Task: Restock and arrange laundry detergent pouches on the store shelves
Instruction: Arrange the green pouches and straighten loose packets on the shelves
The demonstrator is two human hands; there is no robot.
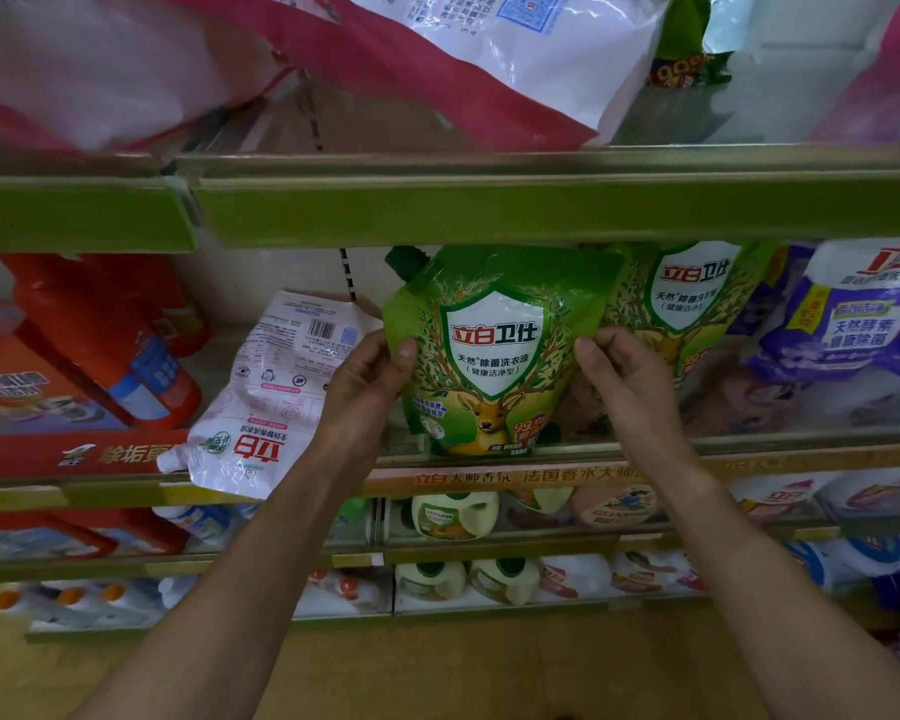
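A green detergent pouch (494, 350) with a deer picture and a dark green spout cap stands upright on the middle shelf (749, 452). My left hand (367, 387) grips its left edge, thumb on the front. My right hand (624, 379) grips its right edge the same way. Right behind it to the right stands a second green pouch (697, 298) of the same kind. A pink-white pouch (266, 392) lies upside down to the left, its spout corner hanging over the shelf lip.
Purple pouches (853, 314) fill the shelf's right end; red detergent jugs (110, 345) stand at the left. The shelf above (541, 205) carries large white-and-red bags (333, 59). Lower shelves hold cream jugs (455, 514) and small bottles.
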